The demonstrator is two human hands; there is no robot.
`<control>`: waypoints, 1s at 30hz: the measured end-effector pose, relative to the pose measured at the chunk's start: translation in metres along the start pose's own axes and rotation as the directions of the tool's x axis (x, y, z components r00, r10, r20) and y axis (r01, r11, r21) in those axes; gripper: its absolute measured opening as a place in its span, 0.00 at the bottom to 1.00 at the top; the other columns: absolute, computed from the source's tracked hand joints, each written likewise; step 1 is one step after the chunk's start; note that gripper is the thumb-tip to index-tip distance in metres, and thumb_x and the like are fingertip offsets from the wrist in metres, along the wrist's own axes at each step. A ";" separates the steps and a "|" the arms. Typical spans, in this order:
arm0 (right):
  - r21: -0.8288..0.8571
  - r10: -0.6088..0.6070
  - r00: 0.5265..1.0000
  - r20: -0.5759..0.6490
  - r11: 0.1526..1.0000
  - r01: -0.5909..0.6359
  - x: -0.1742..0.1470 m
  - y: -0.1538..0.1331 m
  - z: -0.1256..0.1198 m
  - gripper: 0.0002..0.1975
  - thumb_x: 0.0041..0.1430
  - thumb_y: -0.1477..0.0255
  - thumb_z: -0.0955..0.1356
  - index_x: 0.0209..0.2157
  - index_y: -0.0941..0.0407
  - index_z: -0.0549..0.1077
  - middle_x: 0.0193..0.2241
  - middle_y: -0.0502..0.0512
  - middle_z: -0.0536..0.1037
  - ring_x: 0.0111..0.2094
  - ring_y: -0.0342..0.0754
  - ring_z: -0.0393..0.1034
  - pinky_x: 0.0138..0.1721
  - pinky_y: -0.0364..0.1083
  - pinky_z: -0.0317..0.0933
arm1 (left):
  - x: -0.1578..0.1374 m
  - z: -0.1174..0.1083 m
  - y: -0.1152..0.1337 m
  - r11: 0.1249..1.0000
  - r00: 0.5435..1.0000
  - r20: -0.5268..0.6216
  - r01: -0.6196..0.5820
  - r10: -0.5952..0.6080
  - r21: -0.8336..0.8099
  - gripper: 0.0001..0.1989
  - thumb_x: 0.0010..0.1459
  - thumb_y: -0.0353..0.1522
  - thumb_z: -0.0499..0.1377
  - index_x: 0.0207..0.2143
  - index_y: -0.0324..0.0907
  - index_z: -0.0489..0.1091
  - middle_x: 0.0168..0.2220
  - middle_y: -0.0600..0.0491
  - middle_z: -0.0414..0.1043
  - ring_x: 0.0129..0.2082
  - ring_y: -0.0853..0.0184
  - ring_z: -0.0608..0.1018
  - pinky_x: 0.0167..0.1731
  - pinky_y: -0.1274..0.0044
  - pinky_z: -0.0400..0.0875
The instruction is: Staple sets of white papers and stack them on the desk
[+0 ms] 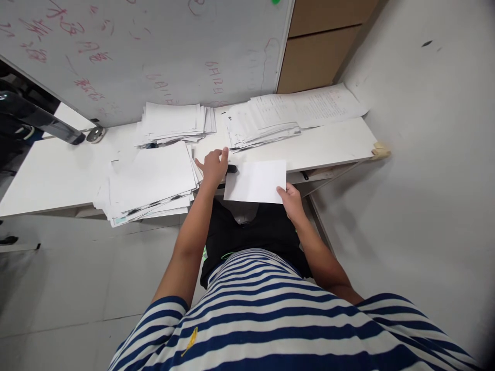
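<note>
My right hand (292, 200) is closed on the lower right corner of a blank white sheet of paper (255, 181), thumb on top. The sheet lies flat over the front edge of the white desk (332, 144), above my lap. To its left, my left hand (214, 166) is spread with its back up, fingers apart, over the desk edge. Close beside it a short black object (231, 169) pokes out at the sheet's left edge; the hand hides part of it. A tall, uneven paper stack (154, 175) lies just left of that hand and overhangs the desk.
Farther back are a second paper pile (172, 121) and printed sheets (266, 116). A whiteboard (127, 51) with red writing leans behind them, beside brown cardboard boxes (320, 49). At the left lie a mouse (96, 134) and a dark bottle-like object (42, 118). A wall (425, 180) bounds the right.
</note>
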State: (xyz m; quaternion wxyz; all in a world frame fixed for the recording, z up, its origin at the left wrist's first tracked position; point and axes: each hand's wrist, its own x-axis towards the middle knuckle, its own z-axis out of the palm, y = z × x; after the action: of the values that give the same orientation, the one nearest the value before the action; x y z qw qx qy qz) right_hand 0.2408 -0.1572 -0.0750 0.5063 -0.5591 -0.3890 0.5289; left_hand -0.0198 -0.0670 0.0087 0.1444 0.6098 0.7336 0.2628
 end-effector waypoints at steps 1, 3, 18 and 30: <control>0.000 -0.010 1.000 -0.004 1.000 0.010 -0.001 0.000 0.001 0.15 0.53 0.59 0.71 0.38 0.55 0.77 0.35 0.51 0.82 0.37 0.49 0.73 0.38 0.46 0.65 | 0.006 0.003 0.003 1.000 0.999 -0.030 -0.012 0.012 0.008 0.26 0.68 0.51 0.40 0.38 0.47 0.71 0.43 0.46 0.75 0.52 0.53 0.73 0.66 0.44 0.33; 0.000 -0.022 1.000 -0.013 1.000 0.022 -0.003 0.001 0.002 0.16 0.54 0.59 0.71 0.40 0.55 0.77 0.37 0.51 0.82 0.38 0.49 0.73 0.40 0.47 0.65 | 0.016 0.009 0.008 0.998 0.997 -0.051 -0.048 0.050 0.032 0.24 0.68 0.50 0.42 0.40 0.47 0.71 0.46 0.46 0.74 0.56 0.53 0.70 0.66 0.44 0.35; -0.084 -0.033 0.995 -0.092 0.996 0.025 -0.024 0.006 0.013 0.13 0.58 0.59 0.68 0.38 0.54 0.75 0.38 0.52 0.80 0.40 0.49 0.72 0.42 0.46 0.65 | 0.024 0.043 0.005 0.986 0.996 -0.019 -0.083 0.087 0.142 0.19 0.66 0.44 0.50 0.51 0.44 0.70 0.56 0.40 0.70 0.68 0.46 0.57 0.67 0.46 0.38; -0.201 0.039 0.995 -0.088 0.978 -0.056 -0.017 0.021 0.006 0.16 0.56 0.56 0.68 0.35 0.55 0.75 0.29 0.51 0.78 0.31 0.48 0.70 0.32 0.45 0.63 | 0.030 0.031 0.004 0.999 0.999 0.030 0.023 -0.024 0.042 0.19 0.64 0.45 0.52 0.50 0.45 0.68 0.53 0.39 0.73 0.59 0.46 0.68 0.54 0.54 0.64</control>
State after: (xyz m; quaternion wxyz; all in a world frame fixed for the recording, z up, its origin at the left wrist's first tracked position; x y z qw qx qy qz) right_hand 0.2302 -0.1768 -0.0916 0.4495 -0.6386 -0.4060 0.4747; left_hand -0.0070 -0.0307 -0.0110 0.1459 0.6078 0.7438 0.2365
